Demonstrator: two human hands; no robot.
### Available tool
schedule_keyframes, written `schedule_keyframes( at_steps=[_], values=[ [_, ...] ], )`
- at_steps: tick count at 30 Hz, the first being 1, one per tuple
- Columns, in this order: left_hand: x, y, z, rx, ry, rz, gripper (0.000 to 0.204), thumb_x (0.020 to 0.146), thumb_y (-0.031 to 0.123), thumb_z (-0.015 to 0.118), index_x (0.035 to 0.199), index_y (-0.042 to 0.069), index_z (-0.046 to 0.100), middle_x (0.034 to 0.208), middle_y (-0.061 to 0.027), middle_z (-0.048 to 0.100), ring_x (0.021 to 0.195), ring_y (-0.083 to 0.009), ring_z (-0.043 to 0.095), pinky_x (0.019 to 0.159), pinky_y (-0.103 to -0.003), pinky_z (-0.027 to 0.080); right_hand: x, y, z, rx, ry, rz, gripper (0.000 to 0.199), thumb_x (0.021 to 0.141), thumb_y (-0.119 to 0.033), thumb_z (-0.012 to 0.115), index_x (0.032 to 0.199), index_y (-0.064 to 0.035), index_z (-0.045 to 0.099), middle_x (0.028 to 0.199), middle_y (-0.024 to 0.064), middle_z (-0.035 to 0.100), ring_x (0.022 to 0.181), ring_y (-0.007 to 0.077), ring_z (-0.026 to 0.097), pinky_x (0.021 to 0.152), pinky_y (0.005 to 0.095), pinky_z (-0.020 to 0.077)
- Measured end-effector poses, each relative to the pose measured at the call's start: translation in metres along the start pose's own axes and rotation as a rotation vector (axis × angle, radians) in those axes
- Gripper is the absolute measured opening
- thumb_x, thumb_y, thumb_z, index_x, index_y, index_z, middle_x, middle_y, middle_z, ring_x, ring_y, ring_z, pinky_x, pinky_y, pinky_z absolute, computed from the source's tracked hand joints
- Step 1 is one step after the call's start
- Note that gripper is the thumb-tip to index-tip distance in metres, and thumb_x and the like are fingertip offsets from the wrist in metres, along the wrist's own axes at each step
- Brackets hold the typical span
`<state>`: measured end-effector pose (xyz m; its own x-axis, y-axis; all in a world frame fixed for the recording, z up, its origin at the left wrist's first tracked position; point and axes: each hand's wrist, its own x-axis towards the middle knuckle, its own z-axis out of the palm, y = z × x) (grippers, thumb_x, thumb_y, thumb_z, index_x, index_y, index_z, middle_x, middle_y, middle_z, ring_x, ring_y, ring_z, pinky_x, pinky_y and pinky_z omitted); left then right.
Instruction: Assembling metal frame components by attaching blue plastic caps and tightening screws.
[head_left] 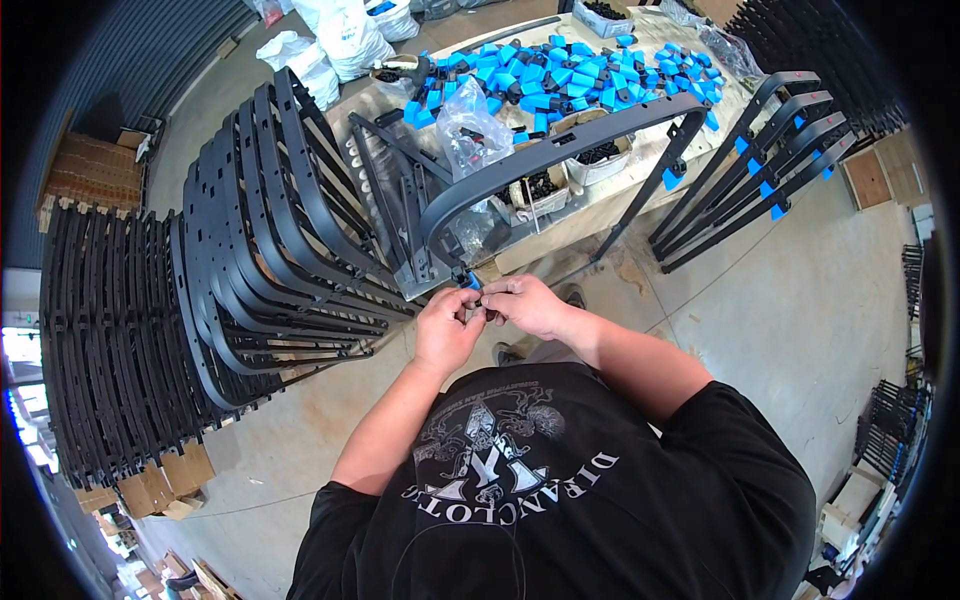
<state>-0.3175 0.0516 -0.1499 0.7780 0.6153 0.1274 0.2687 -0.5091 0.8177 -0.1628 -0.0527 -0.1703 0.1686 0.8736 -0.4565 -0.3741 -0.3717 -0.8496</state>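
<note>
A black U-shaped metal frame [540, 158] stands in front of me, arching over the front edge of the workbench. At its near left leg my left hand [446, 328] and my right hand [524, 306] meet, thumbs and fingertips pinched together. What they pinch is small and mostly hidden by the fingers. Just beyond the fingertips a small blue piece [473, 281] shows at the frame's leg. Another blue piece [671, 180] sits on the frame's right leg.
The workbench [560, 232] carries a heap of blue-and-black plastic parts [560, 75], a clear plastic bag [472, 130] and boxes of small black parts [600, 160]. Black frames [245, 230] stand stacked at left. More frames with blue pieces [765, 165] stand at right.
</note>
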Motion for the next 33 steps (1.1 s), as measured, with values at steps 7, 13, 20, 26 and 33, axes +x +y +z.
schedule_keyframes(
  at_steps=[7,13,20,26,33],
  values=[
    [0.004,-0.005,-0.001,0.001,-0.009,-0.069,0.021,0.079,0.003,0.075,0.099,0.003,0.071,0.079,-0.0053,0.065,0.063,-0.0124,0.058,0.062,-0.027,0.051,0.017,0.004,-0.006,-0.056,0.0,-0.006,0.021,0.095,-0.014,0.065,0.104,0.0038,0.07,0.087,0.0057,0.069,0.072,0.0119,0.061,0.067,0.0275,0.0517],
    [0.01,-0.046,0.003,0.141,0.04,-0.272,0.026,0.097,0.025,0.062,0.101,-0.001,0.066,0.09,-0.0202,0.071,0.075,-0.0357,0.068,0.069,-0.044,0.054,0.045,-0.006,-0.014,-0.199,0.154,-0.023,0.024,0.095,-0.013,0.065,0.114,0.0011,0.067,0.083,0.0056,0.068,0.068,0.0113,0.063,0.063,0.0262,0.0525],
    [0.036,-0.017,-0.003,0.518,-0.282,-0.31,0.036,0.102,0.027,0.046,0.094,-0.004,0.063,0.096,-0.0295,0.068,0.091,-0.0472,0.066,0.084,-0.055,0.051,0.064,0.008,-0.021,-0.39,0.103,-0.101,0.028,0.091,-0.014,0.069,0.114,0.0015,0.068,0.089,0.012,0.073,0.069,0.0154,0.068,0.066,0.0323,0.0559],
    [0.044,-0.02,-0.005,0.52,-0.348,-0.32,0.036,0.1,0.026,0.046,0.096,-0.004,0.065,0.092,-0.029,0.069,0.092,-0.0461,0.066,0.085,-0.055,0.051,0.07,0.005,-0.025,-0.373,0.062,-0.14,0.027,0.093,-0.018,0.068,0.112,0.0014,0.07,0.082,0.0095,0.071,0.069,0.0152,0.067,0.065,0.0325,0.0553],
    [0.049,-0.021,-0.008,0.519,-0.371,-0.321,0.038,0.1,0.027,0.046,0.095,-0.004,0.066,0.093,-0.0293,0.068,0.092,-0.0467,0.066,0.086,-0.055,0.051,0.073,-0.016,-0.02,-0.309,0.028,0.142,0.023,0.1,-0.021,0.062,0.102,0.0012,0.067,0.071,0.0004,0.058,0.06,0.01,0.053,0.054,0.0269,0.0459]
  ],
)
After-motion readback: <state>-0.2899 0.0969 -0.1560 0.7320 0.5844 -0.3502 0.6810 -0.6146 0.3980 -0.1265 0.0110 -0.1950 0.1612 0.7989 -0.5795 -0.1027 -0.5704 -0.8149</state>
